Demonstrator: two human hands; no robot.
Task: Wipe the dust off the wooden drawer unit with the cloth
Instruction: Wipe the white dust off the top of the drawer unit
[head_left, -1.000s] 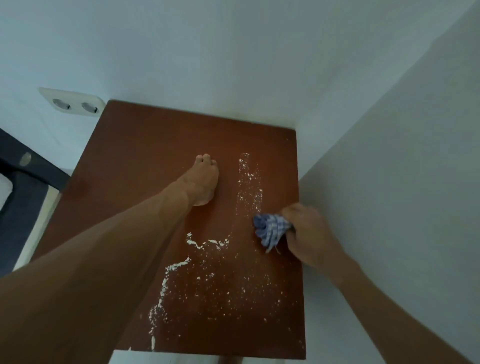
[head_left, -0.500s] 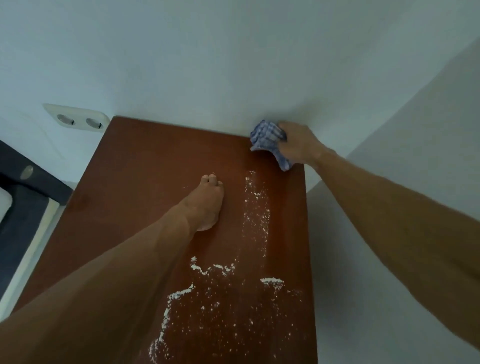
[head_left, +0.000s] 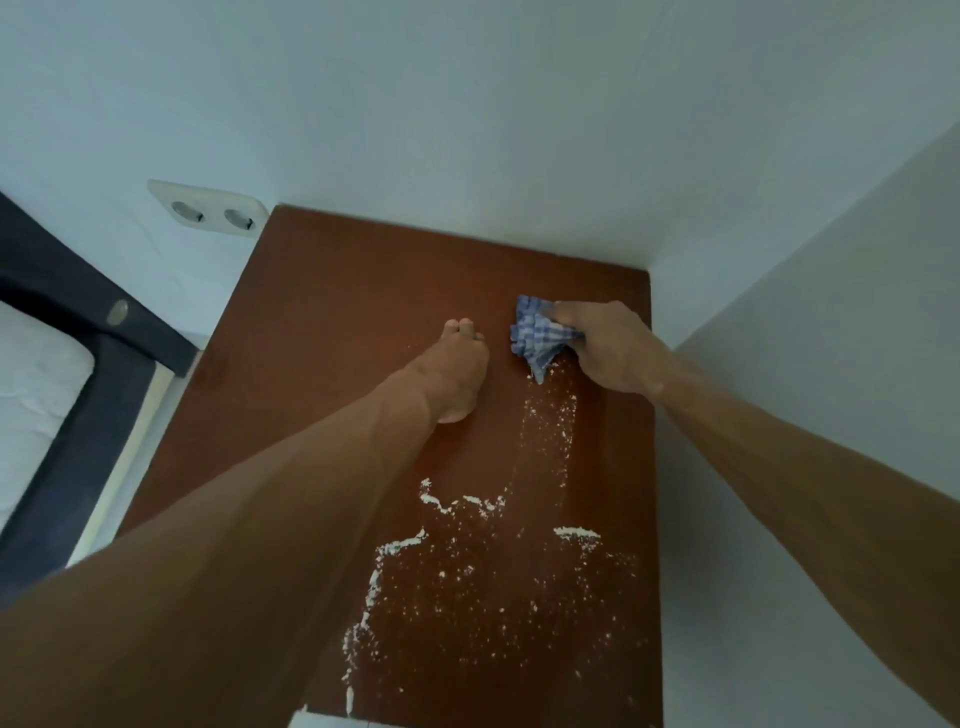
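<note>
The reddish-brown top of the wooden drawer unit (head_left: 332, 332) fills the middle of the view, set into a white corner. White dust (head_left: 483, 587) lies scattered over its near half, with a thinner streak running up toward the cloth. My right hand (head_left: 608, 348) is shut on a bunched blue-and-white checked cloth (head_left: 537, 338) pressed onto the top, right of centre toward the back. My left hand (head_left: 457, 369) rests flat on the wood just left of the cloth, fingers together, holding nothing.
White walls stand directly behind and to the right of the unit. A double wall socket (head_left: 210, 210) sits by the back left corner. A dark bed frame (head_left: 78, 332) with a white mattress (head_left: 31, 395) lies to the left.
My right hand swept the cloth from the right edge up to the back right corner, then drew it back toward me and leftward. The dust streak shortened. My left hand stayed put.
</note>
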